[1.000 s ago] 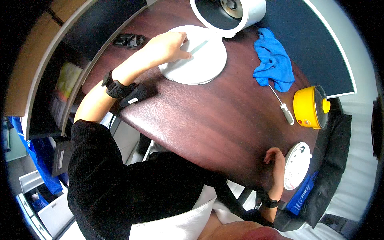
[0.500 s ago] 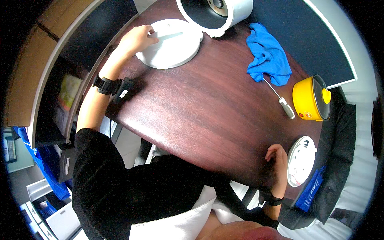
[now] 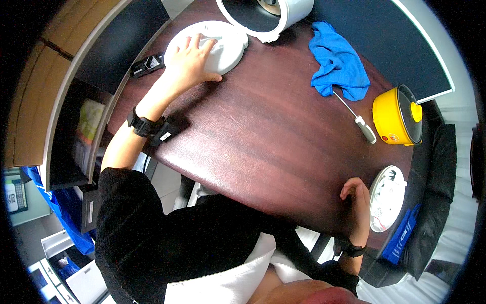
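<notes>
Moved: left hand (image 3: 190, 63), now spread flat on round, smooth white lid (image 3: 210, 46). Right hand (image 3: 357, 195), loosely curled, apparently empty, rests at glossy wooden worktop (image 3: 263, 137) edge.

The white cooker pot (image 3: 266, 12) at twelve o'clock is cut off by the top edge, so only its dark opening and lower wall show. The left hand (image 3: 190, 63) at eleven o'clock covers part of the white lid (image 3: 223, 48). The right hand (image 3: 357, 200) at four o'clock curls at the table edge (image 3: 283, 202), fingertips hidden. The metal tool (image 3: 357, 119) runs under the blue cloth (image 3: 336, 63), its head unseen; it is perhaps a brush.
</notes>
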`<control>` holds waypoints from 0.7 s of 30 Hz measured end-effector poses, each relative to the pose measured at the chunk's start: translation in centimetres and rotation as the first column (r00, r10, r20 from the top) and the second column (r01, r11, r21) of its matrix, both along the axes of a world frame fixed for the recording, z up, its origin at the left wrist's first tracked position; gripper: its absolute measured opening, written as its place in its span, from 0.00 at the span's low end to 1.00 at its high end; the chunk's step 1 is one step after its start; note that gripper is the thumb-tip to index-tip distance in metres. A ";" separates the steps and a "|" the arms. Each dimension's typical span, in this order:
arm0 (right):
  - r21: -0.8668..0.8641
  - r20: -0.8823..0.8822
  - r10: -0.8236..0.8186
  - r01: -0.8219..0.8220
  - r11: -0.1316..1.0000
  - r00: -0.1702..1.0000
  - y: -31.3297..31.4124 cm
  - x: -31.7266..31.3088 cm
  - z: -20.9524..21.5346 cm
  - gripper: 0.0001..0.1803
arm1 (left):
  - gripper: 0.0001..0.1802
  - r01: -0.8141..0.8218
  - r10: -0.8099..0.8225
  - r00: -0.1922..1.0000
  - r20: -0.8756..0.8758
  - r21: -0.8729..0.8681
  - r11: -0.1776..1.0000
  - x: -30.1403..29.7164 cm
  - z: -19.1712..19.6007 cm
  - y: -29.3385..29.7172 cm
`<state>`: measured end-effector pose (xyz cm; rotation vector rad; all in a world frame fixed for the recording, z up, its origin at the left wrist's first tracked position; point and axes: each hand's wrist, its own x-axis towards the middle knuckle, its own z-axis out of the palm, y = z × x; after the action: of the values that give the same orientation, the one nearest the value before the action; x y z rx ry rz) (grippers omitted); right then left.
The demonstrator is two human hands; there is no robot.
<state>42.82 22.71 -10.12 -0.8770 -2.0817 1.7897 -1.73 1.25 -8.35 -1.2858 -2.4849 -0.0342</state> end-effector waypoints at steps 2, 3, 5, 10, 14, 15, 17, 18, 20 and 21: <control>-0.004 0.003 0.002 -0.002 1.000 1.000 0.0 0.0 0.2 0.18 | 0.48 -0.010 0.010 0.999 -0.048 -0.012 1.000 -0.3 -0.6 0.1; -0.003 0.001 -0.001 0.001 1.000 1.000 -0.1 -0.1 0.3 0.19 | 0.47 0.001 -0.001 0.999 -0.048 0.005 1.000 -0.3 -0.7 0.1; -0.007 -0.002 -0.011 0.011 1.000 1.000 -0.3 -0.2 0.4 0.19 | 0.45 -0.024 0.020 0.998 -0.056 -0.079 0.997 0.3 -0.5 -0.1; -0.032 0.030 0.019 -0.019 0.999 0.999 -0.1 -0.2 0.8 0.20 | 0.39 -0.007 -0.004 0.997 -0.073 -0.152 0.988 0.6 -0.6 -0.4; -0.106 0.019 0.039 -0.037 0.994 0.999 0.0 0.6 1.4 0.20 | 0.37 -0.011 0.013 1.000 0.011 -0.196 0.981 0.9 -0.7 0.3; -0.119 0.017 0.038 -0.036 0.992 0.999 0.0 1.0 1.5 0.20 | 0.37 -0.007 0.008 1.000 0.006 -0.197 0.980 1.1 -0.7 0.7; -0.144 0.002 0.038 -0.038 0.989 0.999 0.2 2.3 1.4 0.19 | 0.35 0.022 -0.024 1.000 -0.006 -0.193 0.981 0.9 -0.8 1.2; -0.142 -0.005 0.016 -0.016 0.990 1.000 0.5 3.6 1.1 0.19 | 0.34 0.076 -0.078 0.997 -0.005 -0.180 0.981 1.1 -1.0 2.5; -0.059 0.015 0.021 -0.020 0.998 1.000 0.7 5.2 1.2 0.17 | 0.32 0.125 -0.113 0.990 0.087 -0.138 0.982 2.2 -0.4 2.4; -0.005 0.061 0.042 -0.042 0.999 0.997 0.9 5.0 1.7 0.23 | 0.31 0.086 -0.073 0.994 0.082 -0.179 0.980 1.6 -0.8 2.0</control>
<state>47.85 23.61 -8.45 -0.9065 -2.1509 1.8098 -0.11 3.28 -9.14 -1.4834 -2.5477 0.1310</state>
